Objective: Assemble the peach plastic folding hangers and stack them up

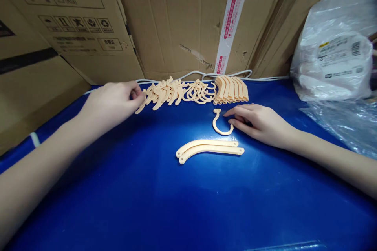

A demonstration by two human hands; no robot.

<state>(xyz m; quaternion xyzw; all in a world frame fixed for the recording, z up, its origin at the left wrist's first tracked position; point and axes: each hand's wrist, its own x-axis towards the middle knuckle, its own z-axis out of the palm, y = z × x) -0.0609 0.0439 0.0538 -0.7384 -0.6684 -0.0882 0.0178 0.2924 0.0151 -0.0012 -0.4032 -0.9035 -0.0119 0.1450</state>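
Observation:
A row of peach plastic hanger parts (176, 92) lies along the back of the blue table (147, 188): curved arm pieces at left, hooks (202, 92) in the middle, a neat stack of arms (232, 89) at right. My left hand (113, 102) pinches an arm piece at the row's left end. My right hand (259, 123) rests flat, fingers stretched out, its fingertips touching a single loose hook (221, 124). Two curved arm pieces (209, 150) lie side by side just in front of that hook.
Cardboard boxes (182, 27) wall the back and left. A white cable (226, 73) runs along the table's rear edge. A clear plastic bag of white items (335, 62) sits at the right, with more plastic film (347, 125) spilling onto the table.

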